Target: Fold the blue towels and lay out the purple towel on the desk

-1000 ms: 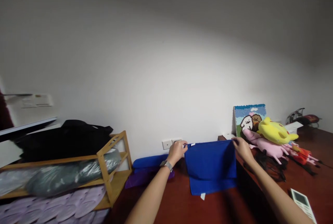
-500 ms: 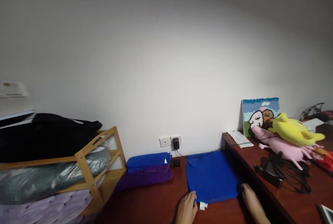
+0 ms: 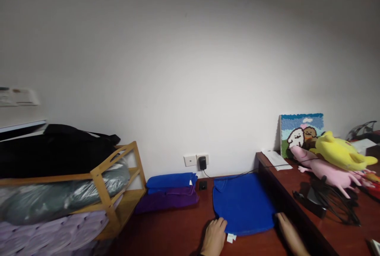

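Note:
A blue cloth (image 3: 243, 204) lies spread flat on the red-brown desk (image 3: 172, 232), a white tag at its near edge. At the cloth's near left corner is my left hand (image 3: 214, 235), its fingers bent and pressed together on the edge. My right hand (image 3: 289, 230) touches the near right corner, fingertips curled at the edge. To the left, a folded blue cloth (image 3: 169, 181) rests behind and on a folded purple cloth (image 3: 169, 201).
A wooden shelf (image 3: 114, 192) with a black bag (image 3: 59, 151) stands at left. On the raised desk at right are a yellow plush (image 3: 341, 151), a pink plush (image 3: 326, 170), cables and a picture (image 3: 303, 133). A black plug (image 3: 202, 163) sits in the wall socket.
The view has shifted slightly. Both hands remain at the near corners of the blue cloth, whose near edge sits slightly lower in view.

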The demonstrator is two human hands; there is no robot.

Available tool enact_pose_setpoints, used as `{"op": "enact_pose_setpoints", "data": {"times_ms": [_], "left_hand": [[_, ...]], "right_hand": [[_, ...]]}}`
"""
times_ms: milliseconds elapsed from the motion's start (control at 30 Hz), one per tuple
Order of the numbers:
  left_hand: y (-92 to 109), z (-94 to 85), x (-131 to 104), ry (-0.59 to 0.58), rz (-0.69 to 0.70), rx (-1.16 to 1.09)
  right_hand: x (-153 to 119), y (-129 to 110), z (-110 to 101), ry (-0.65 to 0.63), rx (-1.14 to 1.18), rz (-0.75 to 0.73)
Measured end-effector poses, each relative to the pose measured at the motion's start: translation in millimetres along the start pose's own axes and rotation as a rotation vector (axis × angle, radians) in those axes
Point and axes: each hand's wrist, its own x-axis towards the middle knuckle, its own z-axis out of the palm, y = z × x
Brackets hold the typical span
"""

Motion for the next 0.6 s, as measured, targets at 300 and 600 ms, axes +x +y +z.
{"op": "enact_pose_setpoints", "data": {"times_ms": [300, 600], "left_hand": [[-17, -9.1, -76, 0.008, 0.068, -0.048], [-26, -61.4, -27, 0.161, -0.098, -0.153]], "right_hand": [[-78, -10, -49, -0.297, -0.085, -0.091], [-6, -71, -52, -0.238, 0.052, 0.062]]}}
